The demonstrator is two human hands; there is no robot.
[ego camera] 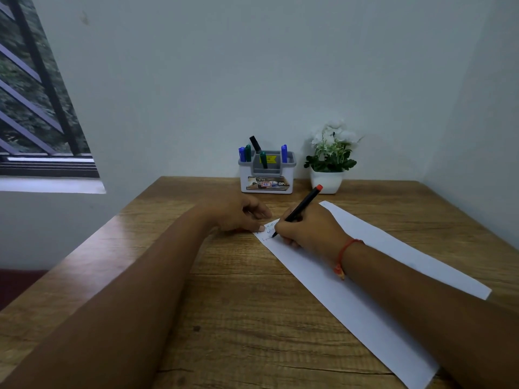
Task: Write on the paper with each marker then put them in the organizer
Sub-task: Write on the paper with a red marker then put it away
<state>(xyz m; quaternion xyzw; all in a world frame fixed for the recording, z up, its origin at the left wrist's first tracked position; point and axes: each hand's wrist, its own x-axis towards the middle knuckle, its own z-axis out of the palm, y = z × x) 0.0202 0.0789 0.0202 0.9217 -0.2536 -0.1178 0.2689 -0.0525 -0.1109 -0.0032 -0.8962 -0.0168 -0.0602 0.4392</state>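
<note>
Wooden worktop [224, 290] against a pale wall. Our right hand [309, 228] pinches a black marker [302, 206] (red at its top end) in its fingers, tip on the far end of the white paper [351, 304]. Our left hand [233, 211] rests at that paper's corner, fingers loosely curled; whether they hold anything we cannot tell. 5 markers [284, 153] stand in the organizer [266, 178], beside a potted plant [331, 153].

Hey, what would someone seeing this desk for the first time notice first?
Centrally, the right hand grips a black marker with a red end, tip on the long white paper sheet, while the left hand rests at its far corner. At the back stand a white-and-grey plastic organizer holding markers and a white-potted flowering plant.
</note>
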